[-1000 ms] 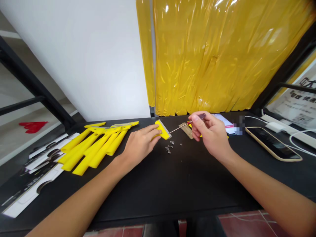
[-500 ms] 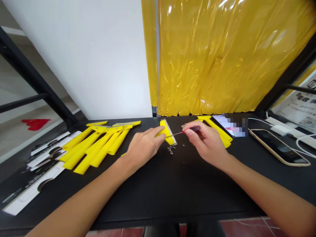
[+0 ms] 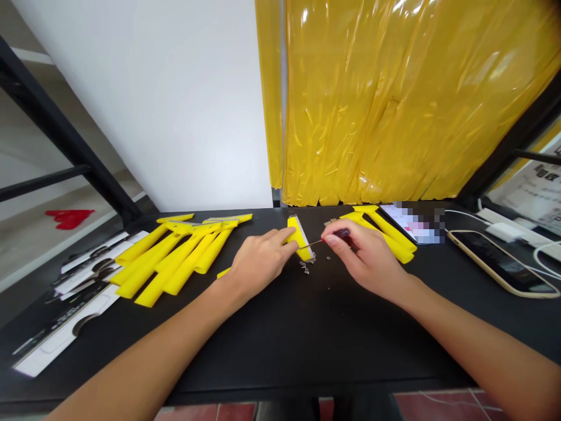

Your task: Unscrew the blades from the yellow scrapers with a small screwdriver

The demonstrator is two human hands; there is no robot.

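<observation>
The yellow scraper (image 3: 298, 235) lies right at the left hand's fingertips, its head poking out past them on the far and right side, and the long axis of that head runs away from the person, its near end slanting a little to the right. The left hand (image 3: 260, 254) is the nearer one: its fingers are curled down on the yellow body and grip it. The right hand's contact comes through the screwdriver (image 3: 342, 233), whose handle the right hand (image 3: 368, 248) pinches between thumb and fingers; the thin metal shaft points left, across the head's long axis, and its tip ends at the yellow face beside the left fingertips. Whether the tip sits in a fastener is too small to tell. The scraper looks like smooth plastic, edged on the side facing the right fingers by a straight pale strip, while the driver's handle is dark and reddish, rounded and slightly glossy. Just nearer the person than the scraper head lies a loose cluster of small shiny metal parts (image 3: 304, 268), some ring-shaped. Well left of the left fingers, yellow tools (image 3: 170, 263) with tapering tubular handles overlap in a fan on the matte black tabletop (image 3: 280, 339).
</observation>
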